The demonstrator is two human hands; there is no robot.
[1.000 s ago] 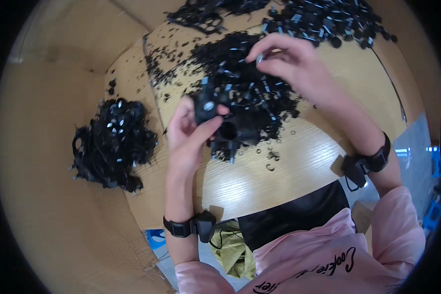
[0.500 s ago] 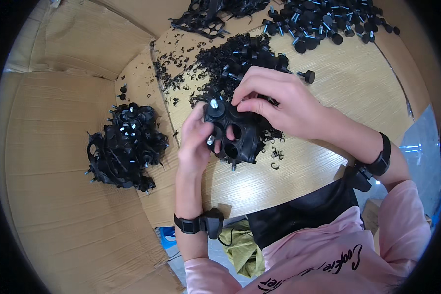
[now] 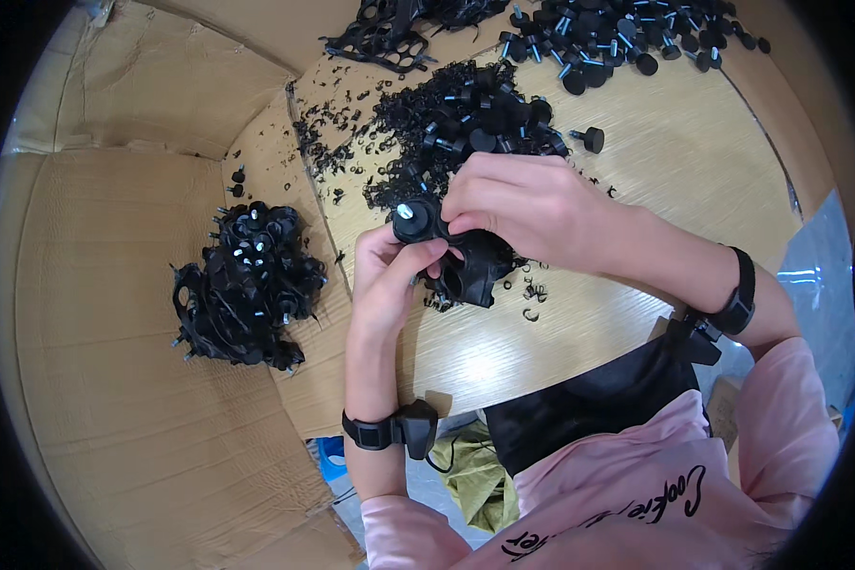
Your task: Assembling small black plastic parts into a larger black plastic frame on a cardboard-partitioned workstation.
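Over the middle of the table, my left hand (image 3: 386, 280) grips a piece of black rubber sheet (image 3: 485, 269) with round holes in it. Its thumb lies across the top of the sheet, and the other fingers go underneath. A round black rubber foot with a silver threaded stud (image 3: 409, 220) sticks up from the sheet's left end. My right hand (image 3: 532, 207) is closed, thumb and fingers pinching at the sheet's upper edge beside that foot. Whatever lies between those fingertips is hidden by the hand.
Beyond my hands lie a heap of studded black feet (image 3: 484, 123) and many small black rubber scraps (image 3: 399, 114). More feet (image 3: 627, 43) are piled at far right, near holed rubber sheets (image 3: 380, 43). A tangled sheet pile (image 3: 247, 290) sits left, beside a cardboard wall (image 3: 133, 313).
The rubber sheet has tilted, and its lower studs have gone out of sight. My left thumb has slid up and right across it. My right hand has moved slightly down and left.
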